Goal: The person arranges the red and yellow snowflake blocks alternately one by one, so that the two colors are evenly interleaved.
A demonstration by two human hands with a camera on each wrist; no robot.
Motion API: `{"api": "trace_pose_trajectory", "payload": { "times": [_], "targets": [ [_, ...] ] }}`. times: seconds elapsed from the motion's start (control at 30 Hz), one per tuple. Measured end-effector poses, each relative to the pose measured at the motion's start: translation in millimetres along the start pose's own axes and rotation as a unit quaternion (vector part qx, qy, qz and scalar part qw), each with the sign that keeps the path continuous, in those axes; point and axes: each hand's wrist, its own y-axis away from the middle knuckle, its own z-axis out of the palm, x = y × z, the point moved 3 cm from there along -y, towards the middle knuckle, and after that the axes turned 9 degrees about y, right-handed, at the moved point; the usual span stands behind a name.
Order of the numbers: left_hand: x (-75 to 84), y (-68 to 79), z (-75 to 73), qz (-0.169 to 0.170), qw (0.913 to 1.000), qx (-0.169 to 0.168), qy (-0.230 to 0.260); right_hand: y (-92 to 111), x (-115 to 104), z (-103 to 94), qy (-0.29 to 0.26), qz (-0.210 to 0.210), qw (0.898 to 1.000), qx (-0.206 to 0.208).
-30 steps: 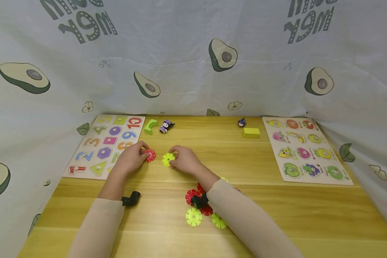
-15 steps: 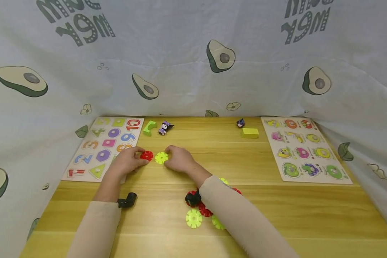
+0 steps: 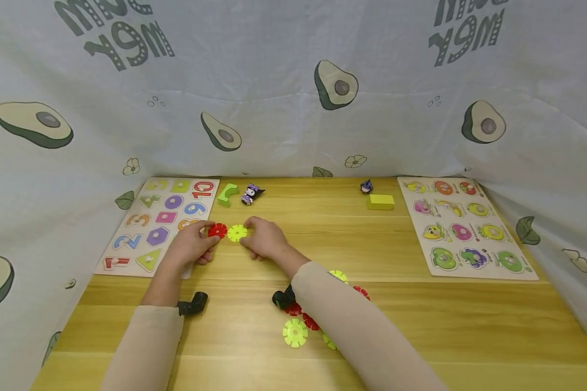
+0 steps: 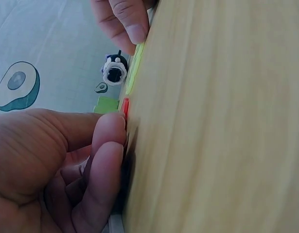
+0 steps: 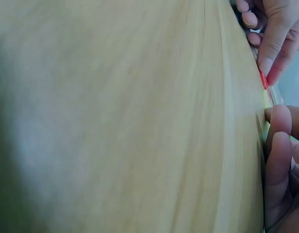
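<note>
My left hand point(image 3: 189, 245) pinches a red notched snowflake disc point(image 3: 217, 230) between thumb and forefinger, close to the number board. Just right of it, a yellow notched snowflake disc point(image 3: 236, 233) is pinched by my right hand point(image 3: 269, 240). The two discs lie flat with their rims right beside each other. Seen edge-on in the left wrist view, the red disc point(image 4: 125, 106) and the yellow disc point(image 4: 134, 70) line up close over the wood, a sliver of gap between them. The right wrist view has most of the yellow disc hidden behind fingers.
Several more red and yellow discs point(image 3: 295, 332) lie by my right forearm, partly covered. The number puzzle board point(image 3: 136, 231) is at left, a fruit puzzle board point(image 3: 423, 255) at right. Behind stand a green block point(image 3: 225, 196), two small figurines point(image 3: 250, 194) and a yellow block point(image 3: 380, 202).
Both hands have shifted left with their discs. The yellow disc has come up to the red one, and the gap between them has nearly vanished.
</note>
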Motion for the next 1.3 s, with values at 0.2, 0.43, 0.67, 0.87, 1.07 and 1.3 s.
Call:
{"api": "trace_pose_trajectory", "payload": {
  "times": [0.2,0.43,0.67,0.87,1.07,1.3],
  "targets": [
    [-0.6,0.2,-0.3,-0.008,0.9999,0.004,0.004,-0.6,-2.5,0.9,0.024,0.001,1.0,0.003],
    [-1.0,1.4,0.6,-0.008,0.9999,0.006,0.01,-0.6,-5.2,0.9,0.061,0.002,0.998,0.002],
    [-2.0,2.1,1.6,-0.009,0.9999,0.009,0.001,-1.1,-2.5,1.8,0.042,0.005,0.999,-0.006],
    [3.5,3.3,8.4,0.013,0.9998,-0.009,0.013,5.9,5.9,-6.0,-0.053,0.01,0.998,-0.04],
    [12.5,1.2,24.9,0.034,0.9969,-0.041,0.057,29.7,17.2,-23.8,-0.027,-0.045,0.995,-0.087],
    [10.5,-7.1,41.0,0.045,0.9876,-0.08,0.127,70.1,48.1,-43.6,0.021,-0.114,0.986,-0.121]
  ]
}}
